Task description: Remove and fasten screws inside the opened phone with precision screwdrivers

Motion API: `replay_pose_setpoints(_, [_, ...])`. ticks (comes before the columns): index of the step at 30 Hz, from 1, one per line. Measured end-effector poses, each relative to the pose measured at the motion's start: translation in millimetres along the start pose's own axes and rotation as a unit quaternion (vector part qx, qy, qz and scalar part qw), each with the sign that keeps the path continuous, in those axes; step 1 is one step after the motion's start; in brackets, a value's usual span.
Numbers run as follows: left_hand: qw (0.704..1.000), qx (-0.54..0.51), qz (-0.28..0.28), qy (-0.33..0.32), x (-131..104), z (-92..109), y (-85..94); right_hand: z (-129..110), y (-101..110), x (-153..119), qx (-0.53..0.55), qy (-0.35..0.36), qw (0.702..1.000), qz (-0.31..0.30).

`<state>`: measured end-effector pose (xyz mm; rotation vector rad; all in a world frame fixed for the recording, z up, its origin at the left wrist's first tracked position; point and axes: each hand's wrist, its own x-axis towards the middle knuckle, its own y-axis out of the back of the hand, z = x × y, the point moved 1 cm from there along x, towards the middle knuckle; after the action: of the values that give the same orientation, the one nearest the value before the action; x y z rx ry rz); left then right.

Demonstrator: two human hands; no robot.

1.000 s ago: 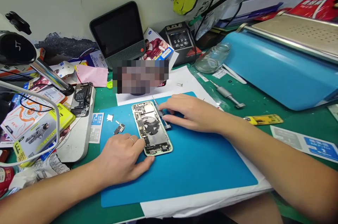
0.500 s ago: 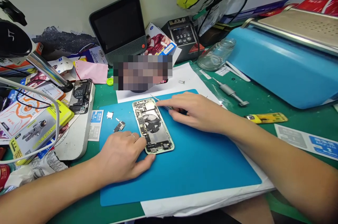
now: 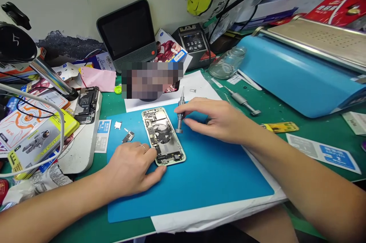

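From my end of the feed, the relation I am watching is between the screwdriver (image 3: 181, 100) and the phone (image 3: 166, 147). The phone lies face-up with its insides bare on the blue mat (image 3: 223, 182), which covers part of the green bench (image 3: 128, 231). Its long axis runs slantwise, far end leaning left and near end leaning right. The right hand (image 3: 210, 121) pinches the screwdriver in its fingers, and from there the phone is directly to the left, just beside. The screwdriver's thin tip points to the far side, off the phone, while its wide capped end comes toward me beside the phone's right long edge; I see no overlap between them. The two axes spread apart toward the far side, like a narrow V. How high the screwdriver is above the mat I can't judge.

The left hand (image 3: 131, 170) is the nearer of the two to the phone: its fingers and thumb meet the near left corner. Whether they grip that corner or only rest against it I can't make out. Beyond that hand, on the left part of the mat, lie a small metal plate (image 3: 117, 124) and a dark loose part (image 3: 128, 135).
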<state>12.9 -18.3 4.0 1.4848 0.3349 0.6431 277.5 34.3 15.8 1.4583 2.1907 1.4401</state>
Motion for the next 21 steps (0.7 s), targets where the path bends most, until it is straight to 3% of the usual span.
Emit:
replay_pose_setpoints(5, [1.0,-0.002,-0.001,0.001,0.6,-0.1,0.3,2.4,-1.6,-0.7,-0.031,0.023,0.999,0.038])
replay_pose_setpoints(14, [1.0,-0.006,-0.003,0.0,-0.5,-0.5,-0.1,-5.8,4.8,-4.3,0.003,0.016,0.991,0.135])
replay_pose_setpoints(21, [1.0,-0.015,-0.011,-0.003,0.8,-0.8,0.6,-1.7,-3.8,-3.1,0.057,-0.035,0.995,0.08])
